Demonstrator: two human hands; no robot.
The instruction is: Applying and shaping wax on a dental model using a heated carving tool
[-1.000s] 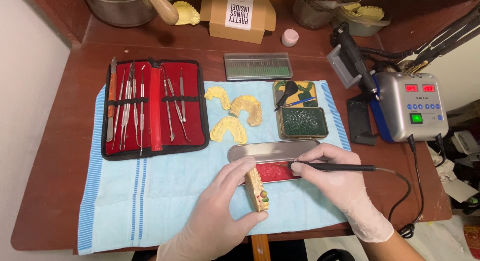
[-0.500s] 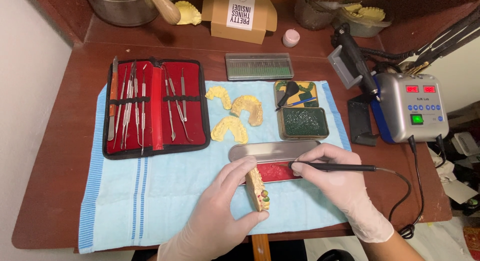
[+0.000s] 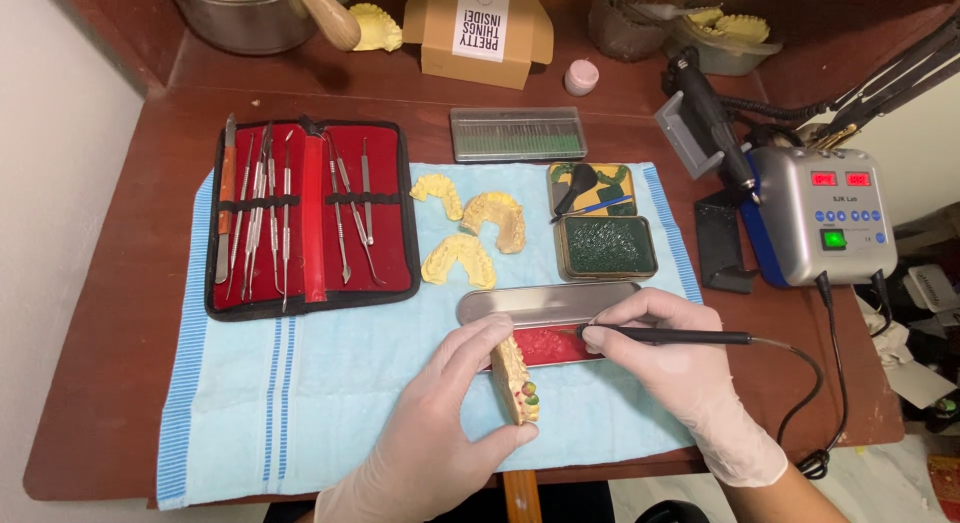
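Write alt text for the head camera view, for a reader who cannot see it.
Two gloved hands work over a blue cloth on a wooden desk: the left hand holds a yellow dental cast on edge, while the right hand holds a corded black pen tool with its tip over a tin of red wax. Behind lie an open red instrument case, three more casts and a grey control unit.

Dental bench laid out with tools and casts

On the brown surface [image 3: 120, 313] a blue cloth [image 3: 300, 403] carries an open red instrument case [image 3: 310, 218] at 9 o'clock, three yellow plaster casts [image 3: 470, 228] at centre, and two green-filled tins [image 3: 600, 228] at 2 o'clock. A grey control unit [image 3: 815, 228] sits at 3 o'clock, a bur rack [image 3: 517, 135] and cardboard box [image 3: 478, 33] at 12 o'clock, a metal bowl [image 3: 240, 18] at 11 o'clock.
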